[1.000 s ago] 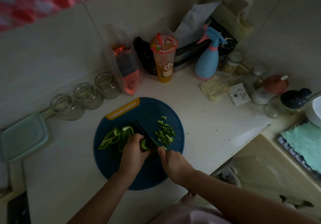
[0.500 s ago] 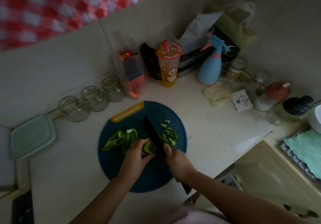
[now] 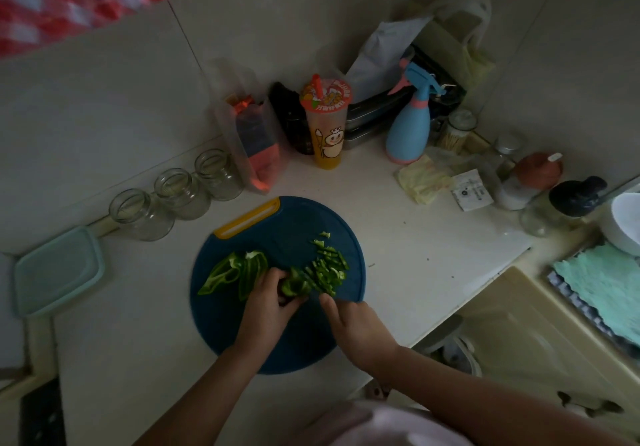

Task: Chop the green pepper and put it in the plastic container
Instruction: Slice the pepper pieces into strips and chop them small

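A round dark blue cutting board [image 3: 311, 217] with a yellow handle lies on the counter. My left hand [image 3: 266, 302] holds a green pepper piece [image 3: 294, 284] down on the board. My right hand [image 3: 356, 328] grips a knife whose dark blade [image 3: 310, 281] is barely visible against the board, right beside that piece. Several chopped pepper bits [image 3: 327, 265] lie to the right of the blade. Larger uncut pepper strips [image 3: 235, 270] lie to the left. The light green plastic container [image 3: 57, 270] sits at the counter's left end.
Three glass jars [image 3: 180, 192] line the wall behind the board. A bag [image 3: 254, 144], a drink cup [image 3: 325, 123], a blue spray bottle [image 3: 408, 127] and small jars [image 3: 533, 175] crowd the back corner. A sink with a green cloth [image 3: 602, 283] lies right.
The knife blade, raised and plainly visible half a second ago, is now down low at the pepper piece. My hands stay in place on the board.
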